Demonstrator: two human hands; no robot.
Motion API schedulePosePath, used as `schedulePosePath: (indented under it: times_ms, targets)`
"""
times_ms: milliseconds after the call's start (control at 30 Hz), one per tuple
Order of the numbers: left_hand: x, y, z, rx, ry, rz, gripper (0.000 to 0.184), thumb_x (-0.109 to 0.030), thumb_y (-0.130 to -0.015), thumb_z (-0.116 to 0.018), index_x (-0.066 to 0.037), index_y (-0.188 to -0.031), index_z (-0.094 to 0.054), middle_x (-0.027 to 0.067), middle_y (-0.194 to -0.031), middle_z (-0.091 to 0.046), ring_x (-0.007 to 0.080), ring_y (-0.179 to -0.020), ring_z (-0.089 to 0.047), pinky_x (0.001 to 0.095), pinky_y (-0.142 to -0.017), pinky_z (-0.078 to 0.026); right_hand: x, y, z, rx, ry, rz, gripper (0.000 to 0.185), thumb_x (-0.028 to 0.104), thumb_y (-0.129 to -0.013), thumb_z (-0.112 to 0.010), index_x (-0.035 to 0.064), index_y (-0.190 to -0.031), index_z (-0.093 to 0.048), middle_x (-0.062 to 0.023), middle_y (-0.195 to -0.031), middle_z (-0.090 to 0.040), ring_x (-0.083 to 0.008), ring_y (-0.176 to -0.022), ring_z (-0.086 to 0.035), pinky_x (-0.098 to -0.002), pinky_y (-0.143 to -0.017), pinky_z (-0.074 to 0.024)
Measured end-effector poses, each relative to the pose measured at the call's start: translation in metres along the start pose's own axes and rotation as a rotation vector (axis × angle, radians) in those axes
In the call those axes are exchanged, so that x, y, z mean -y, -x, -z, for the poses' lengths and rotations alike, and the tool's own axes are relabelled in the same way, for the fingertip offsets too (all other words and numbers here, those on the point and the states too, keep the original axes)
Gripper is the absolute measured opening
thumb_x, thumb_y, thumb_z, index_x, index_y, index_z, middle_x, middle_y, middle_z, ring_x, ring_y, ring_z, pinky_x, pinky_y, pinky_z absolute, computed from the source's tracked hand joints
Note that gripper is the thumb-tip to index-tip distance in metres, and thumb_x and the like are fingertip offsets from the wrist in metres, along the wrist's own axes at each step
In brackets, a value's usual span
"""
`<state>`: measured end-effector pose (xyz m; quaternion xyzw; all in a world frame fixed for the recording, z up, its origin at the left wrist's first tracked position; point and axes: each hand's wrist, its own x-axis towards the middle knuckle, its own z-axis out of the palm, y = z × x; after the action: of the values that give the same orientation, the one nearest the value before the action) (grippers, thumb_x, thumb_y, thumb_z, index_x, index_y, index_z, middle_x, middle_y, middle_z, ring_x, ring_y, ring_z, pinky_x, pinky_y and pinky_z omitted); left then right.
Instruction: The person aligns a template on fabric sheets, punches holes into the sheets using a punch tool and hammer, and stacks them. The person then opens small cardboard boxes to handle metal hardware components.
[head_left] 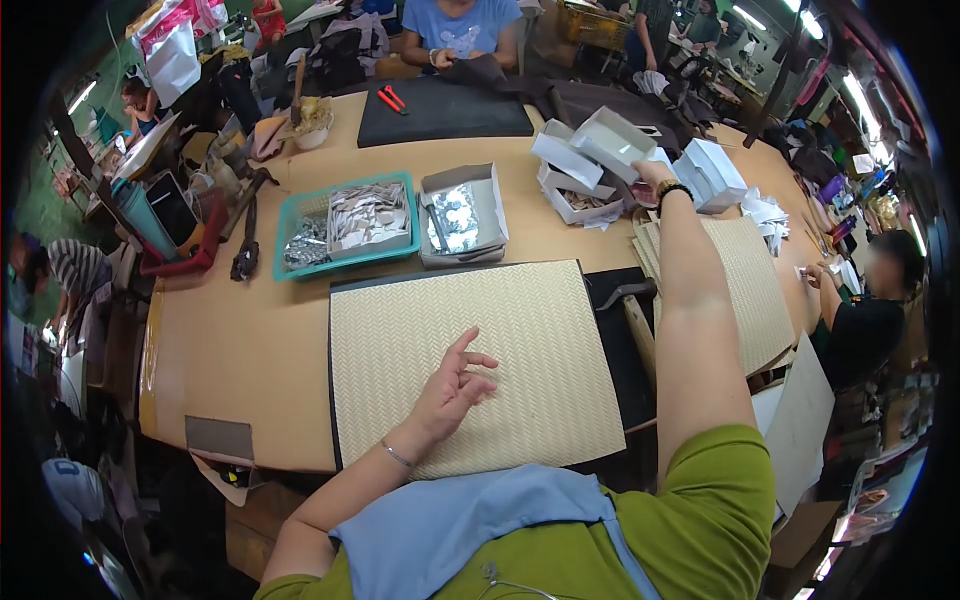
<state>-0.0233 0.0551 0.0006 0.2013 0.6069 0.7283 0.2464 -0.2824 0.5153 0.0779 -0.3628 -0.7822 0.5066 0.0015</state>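
My left hand point(458, 388) hovers over a cream woven sheet point(540, 340) with its fingers spread and nothing in them. The sheet has a herringbone weave and lies flat on a dark board in front of me. Stretched far to the right, my right hand point(655, 178) grips the near corner of an open white cardboard box point(615, 138); its fingertips are partly hidden. That box is tilted among other boxes, above a box with small pale pieces point(585, 203). A dark-handled hammer-like tool point(625, 292) lies right of the woven sheet.
A teal basket point(412, 215) holds small pale and metallic pieces. Beside it stands a grey box point(490, 175) with shiny packets. More woven sheets point(750, 290) are stacked at right. Red-handled cutters point(392, 98) lie on a black mat point(450, 115). People sit across and at right.
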Motion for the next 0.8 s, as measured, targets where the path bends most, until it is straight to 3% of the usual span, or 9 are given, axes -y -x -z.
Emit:
schedulePosePath:
  times_ms: [167,333,400,433,533,600,633,767,800]
  targets:
    - [-0.003,0.0,-0.001,0.021,-0.011,0.009,0.073,-0.034,-0.095,-0.054,-0.011,-0.15,-0.012,0.0125,-0.122,-0.05,0.0139,-0.096,-0.06,0.0245,-0.078,-0.049,0.01,0.015,0.022,-0.031,-0.386,0.27,0.023,0.025,-0.085,-0.059,0.011,-0.103,-0.057,-0.0054,-0.089,-0.061,-0.0169,-0.073,-0.062,-0.0311,-0.056,-0.0491]
    - [-0.005,-0.003,0.007,-0.038,0.152,0.072,0.09,-0.061,-0.087,-0.051,-0.013,-0.15,-0.009,0.0129,-0.125,-0.048,0.0181,-0.1,-0.06,0.029,-0.078,-0.054,0.018,0.109,-0.002,0.41,-0.232,0.42,0.024,0.024,-0.082,-0.065,0.0124,-0.102,-0.058,-0.0021,-0.09,-0.062,-0.0131,-0.076,-0.061,-0.0256,-0.062,-0.048]
    - [-0.012,-0.005,0.009,-0.084,0.283,0.105,0.096,-0.07,-0.084,-0.048,-0.015,-0.15,-0.007,0.0135,-0.128,-0.047,0.0211,-0.104,-0.06,0.0321,-0.079,-0.056,0.004,0.169,-0.029,0.641,0.082,0.494,0.031,0.026,-0.084,-0.065,0.0104,-0.109,-0.058,-0.0026,-0.093,-0.061,-0.0118,-0.079,-0.06,-0.0236,-0.063,-0.0483]
    - [-0.009,-0.005,0.011,-0.073,0.403,0.057,0.096,-0.071,-0.083,-0.048,-0.017,-0.15,-0.006,0.0132,-0.133,-0.044,0.0243,-0.109,-0.059,0.0354,-0.082,-0.057,-0.014,0.195,-0.047,0.713,0.103,0.551,0.038,0.029,-0.085,-0.065,0.0066,-0.114,-0.057,-0.0031,-0.093,-0.061,-0.0111,-0.078,-0.06,-0.0241,-0.063,-0.0494]
    - [-0.007,-0.005,0.014,-0.1,0.584,0.016,0.078,-0.043,-0.09,-0.057,-0.019,-0.148,-0.012,0.0134,-0.138,-0.04,0.0257,-0.114,-0.056,0.0381,-0.084,-0.056,-0.04,0.227,-0.083,0.983,0.445,0.655,0.055,0.042,-0.09,-0.06,0.0001,-0.125,-0.053,-0.0052,-0.098,-0.063,-0.0104,-0.076,-0.06,-0.0261,-0.062,-0.0518]
    - [-0.012,-0.008,0.011,-0.245,0.505,0.119,0.068,-0.03,-0.091,-0.057,-0.016,-0.144,-0.017,0.0117,-0.137,-0.04,0.025,-0.116,-0.054,0.0392,-0.085,-0.056,-0.022,0.229,-0.082,0.933,0.5,0.559,0.051,0.048,-0.093,-0.054,0.009,-0.125,-0.056,-0.0042,-0.102,-0.064,-0.011,-0.078,-0.062,-0.0261,-0.065,-0.0519]
    - [-0.013,-0.009,0.011,-0.271,0.474,0.153,0.067,-0.028,-0.091,-0.057,-0.016,-0.144,-0.018,0.0114,-0.137,-0.041,0.0246,-0.116,-0.054,0.039,-0.084,-0.057,-0.018,0.214,-0.08,0.772,0.379,0.554,0.051,0.046,-0.09,-0.058,0.0071,-0.123,-0.056,-0.0045,-0.101,-0.064,-0.0142,-0.082,-0.062,-0.0287,-0.069,-0.0526]
    - [-0.015,-0.008,0.013,-0.244,0.378,0.216,0.066,-0.024,-0.09,-0.06,-0.013,-0.142,-0.02,0.0099,-0.134,-0.043,0.022,-0.116,-0.053,0.0369,-0.083,-0.056,-0.012,0.109,-0.074,-0.31,0.432,1.164,0.051,0.035,-0.081,-0.07,0.0068,-0.121,-0.056,-0.0144,-0.107,-0.065,-0.0315,-0.097,-0.063,-0.038,-0.088,-0.0491]
    - [-0.012,-0.009,0.014,-0.223,0.333,0.207,0.068,-0.024,-0.09,-0.06,-0.014,-0.143,-0.019,0.0099,-0.134,-0.043,0.0218,-0.117,-0.053,0.0362,-0.083,-0.055,-0.011,0.096,-0.071,-0.254,0.459,1.099,0.05,0.034,-0.081,-0.07,0.0069,-0.121,-0.057,-0.0154,-0.108,-0.064,-0.0327,-0.1,-0.062,-0.0384,-0.09,-0.0483]
